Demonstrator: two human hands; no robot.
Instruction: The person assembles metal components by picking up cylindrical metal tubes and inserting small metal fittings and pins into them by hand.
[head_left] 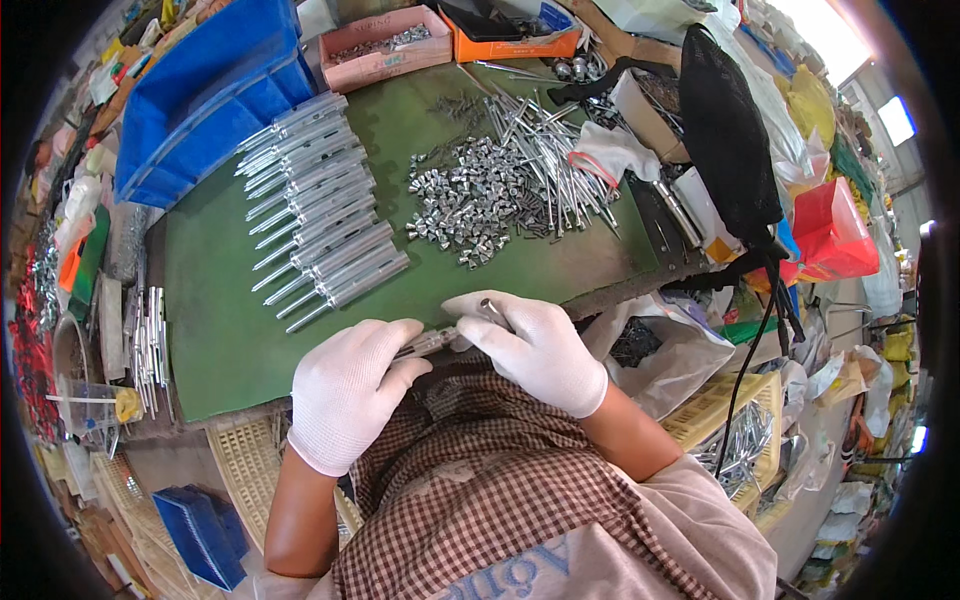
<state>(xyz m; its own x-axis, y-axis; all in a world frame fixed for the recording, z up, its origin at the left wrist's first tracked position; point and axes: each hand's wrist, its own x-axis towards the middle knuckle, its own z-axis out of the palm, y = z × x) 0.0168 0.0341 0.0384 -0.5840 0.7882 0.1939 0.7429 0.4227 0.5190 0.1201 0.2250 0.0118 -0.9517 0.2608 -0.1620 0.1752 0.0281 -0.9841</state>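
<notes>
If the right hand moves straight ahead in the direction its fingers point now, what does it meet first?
The right hand points left, toward the left hand. First in that line is the small metal rod both hands hold between them, then the left hand's fingertips. Depth is hard to judge here.

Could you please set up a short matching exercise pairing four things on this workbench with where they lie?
Things:
1. blue bin
2. pink box
3. pile of small metal pieces
4. row of metal tubes

Places:
A. middle of the green mat
B. far left corner of the bench
C. left part of the mat, side by side
D. far edge, beside the orange box

Pairs: 1-B, 2-D, 3-A, 4-C
</notes>
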